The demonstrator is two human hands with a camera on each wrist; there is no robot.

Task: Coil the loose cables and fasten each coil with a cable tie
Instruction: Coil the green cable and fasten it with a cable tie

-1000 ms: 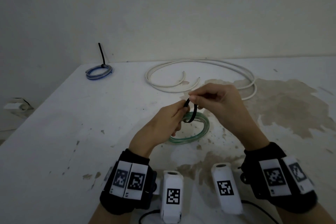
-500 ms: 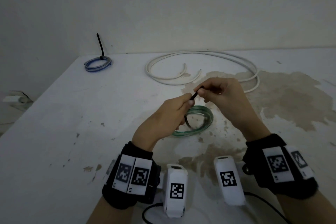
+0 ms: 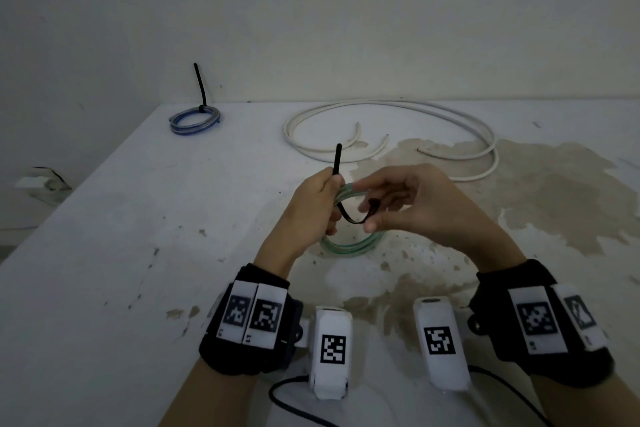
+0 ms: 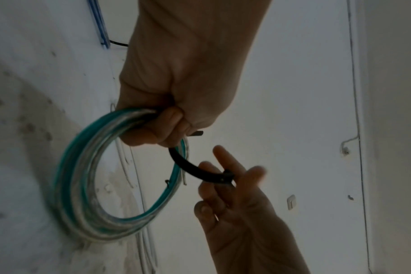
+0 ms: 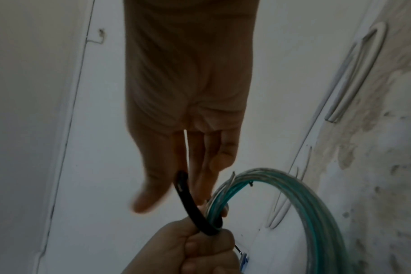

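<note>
A green coil of cable [image 3: 349, 246] is lifted at one side off the white table [image 3: 138, 253]. My left hand [image 3: 332, 191] grips its upper part [image 4: 82, 176] together with a black cable tie [image 3: 349, 218]. The tie's tail sticks up above the left fist. Its strap curves under the coil [image 5: 305, 194] to the right, where its head lies between the thumb and nearly straight fingers of my right hand [image 3: 369, 217], lightly pinched. The strap [image 4: 190, 166] shows as an open U in the left wrist view, as does the tie [image 5: 190, 207] in the right wrist view.
A blue coil [image 3: 195, 118] bound with an upright black tie [image 3: 201, 87] lies at the table's far left corner. Loose white cable [image 3: 332, 159] sprawls across the back. A brown stain [image 3: 519, 191] covers the right side. The wall stands close behind.
The tie's tail, pinched between both hands before, now stands up from the left fist. The right hand has shifted down to the tie's head, and the coil is raised higher.
</note>
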